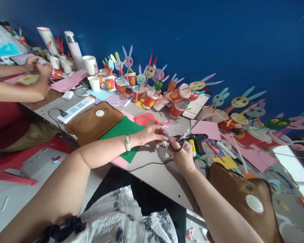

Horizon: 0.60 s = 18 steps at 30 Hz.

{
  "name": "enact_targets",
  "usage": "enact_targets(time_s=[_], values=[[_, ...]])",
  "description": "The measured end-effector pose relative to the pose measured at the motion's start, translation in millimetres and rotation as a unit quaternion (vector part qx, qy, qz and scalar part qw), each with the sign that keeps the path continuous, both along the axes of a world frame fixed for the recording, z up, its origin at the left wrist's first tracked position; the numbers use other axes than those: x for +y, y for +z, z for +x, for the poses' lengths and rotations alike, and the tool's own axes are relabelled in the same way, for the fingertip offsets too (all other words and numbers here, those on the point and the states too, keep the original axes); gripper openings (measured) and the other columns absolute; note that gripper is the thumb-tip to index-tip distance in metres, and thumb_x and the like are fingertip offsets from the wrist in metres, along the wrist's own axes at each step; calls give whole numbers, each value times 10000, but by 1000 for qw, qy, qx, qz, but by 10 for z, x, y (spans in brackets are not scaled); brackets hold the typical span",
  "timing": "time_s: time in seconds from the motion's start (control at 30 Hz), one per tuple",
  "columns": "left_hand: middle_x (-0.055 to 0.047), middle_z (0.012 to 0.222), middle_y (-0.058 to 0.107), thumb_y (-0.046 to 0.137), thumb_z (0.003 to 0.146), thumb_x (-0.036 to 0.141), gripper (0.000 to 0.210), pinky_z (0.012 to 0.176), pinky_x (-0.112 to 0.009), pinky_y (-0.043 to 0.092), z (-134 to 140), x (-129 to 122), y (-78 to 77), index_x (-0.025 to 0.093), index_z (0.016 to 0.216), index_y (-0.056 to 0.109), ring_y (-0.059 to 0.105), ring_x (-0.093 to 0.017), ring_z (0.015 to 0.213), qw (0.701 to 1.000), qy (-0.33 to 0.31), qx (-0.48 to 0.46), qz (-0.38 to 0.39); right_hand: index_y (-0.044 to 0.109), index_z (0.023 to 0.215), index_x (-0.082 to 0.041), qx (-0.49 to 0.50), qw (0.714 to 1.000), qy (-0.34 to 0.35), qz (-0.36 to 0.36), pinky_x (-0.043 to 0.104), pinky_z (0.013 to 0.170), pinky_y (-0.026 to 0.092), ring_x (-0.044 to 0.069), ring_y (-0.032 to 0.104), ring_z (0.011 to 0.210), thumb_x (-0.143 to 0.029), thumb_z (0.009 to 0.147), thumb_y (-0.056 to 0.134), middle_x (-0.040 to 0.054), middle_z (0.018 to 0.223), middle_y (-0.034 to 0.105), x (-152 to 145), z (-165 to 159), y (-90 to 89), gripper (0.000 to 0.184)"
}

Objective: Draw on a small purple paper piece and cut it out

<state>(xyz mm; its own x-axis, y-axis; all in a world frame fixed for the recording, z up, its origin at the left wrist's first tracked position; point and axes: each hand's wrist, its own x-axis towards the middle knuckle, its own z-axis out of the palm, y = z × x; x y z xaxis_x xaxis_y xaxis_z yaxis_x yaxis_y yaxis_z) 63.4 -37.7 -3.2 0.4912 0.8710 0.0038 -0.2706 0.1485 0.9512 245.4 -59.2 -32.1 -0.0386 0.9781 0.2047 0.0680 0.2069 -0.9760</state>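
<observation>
My right hand (182, 155) grips a pair of scissors (186, 133) by the black handles, with the blades parted and pointing up and away to the right. Close beside it, my left hand (152, 135) pinches a small purple paper piece (166, 134), whose far end reaches the fingers of my right hand. Green paper (125, 131) lies under my left wrist. Just past the scissors rests a black glue gun (199, 143), with a yellow glue stick (192, 147) or tube next to it.
Paper cups (150, 99) with rabbit figures line the wall. A phone (197, 105) leans among them. Brown cushions (94, 121) flank the work spot, and a power strip (77, 109) lies left. A black cable (152, 164) crosses the table. Another person's hands (39, 65) work at far left.
</observation>
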Motion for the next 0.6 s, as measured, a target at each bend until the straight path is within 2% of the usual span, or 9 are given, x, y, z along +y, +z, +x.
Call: enact_targets(time_s=[0.13,0.33,0.6], values=[[6,750,642,837,694,339,344,579,-227,447,-3,1,13,104,849,639,564,-57,600,1000,-11,5,21,650,664,-185,73,995,23,-57,264,458,323,100,435,502,-406,750,780,-12,605,562,-22,-32,41,271],[-15,884,658,837,693,243,448,642,-224,494,-57,-33,126,145,1057,594,622,-79,701,998,20,30,58,673,675,-192,90,994,16,-63,262,464,304,104,424,513,-384,770,765,-23,568,534,-9,-11,24,233],[-3,876,614,735,777,169,233,606,-203,469,-64,-42,169,155,927,558,558,-46,621,981,44,104,156,672,708,-194,80,995,11,-60,267,486,313,110,428,510,-411,773,771,-26,553,544,26,19,-36,247]])
